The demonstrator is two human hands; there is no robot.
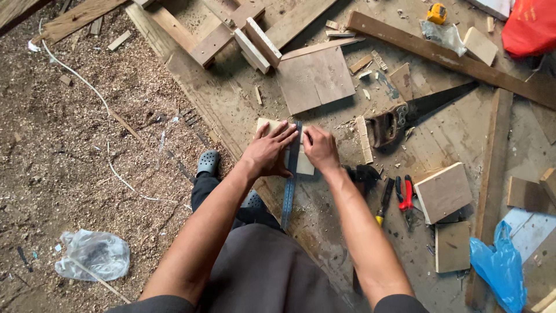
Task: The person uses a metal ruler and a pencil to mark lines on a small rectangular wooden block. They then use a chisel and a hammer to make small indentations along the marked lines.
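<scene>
Small pale wooden board (pixel 267 127) pinned flat under open left hand (pixel 268 153); right hand (pixel 320 149) presses long blue-grey metal ruler (pixel 290 179); uneven pressure could skew it.

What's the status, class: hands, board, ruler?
Left hand flat on board. Right hand beside ruler. Saw lies apart.

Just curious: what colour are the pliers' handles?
Red and black, on the pliers right of the right hand; head view.

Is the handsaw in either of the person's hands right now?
No, the handsaw lies on the boards, apart from both hands.
</scene>
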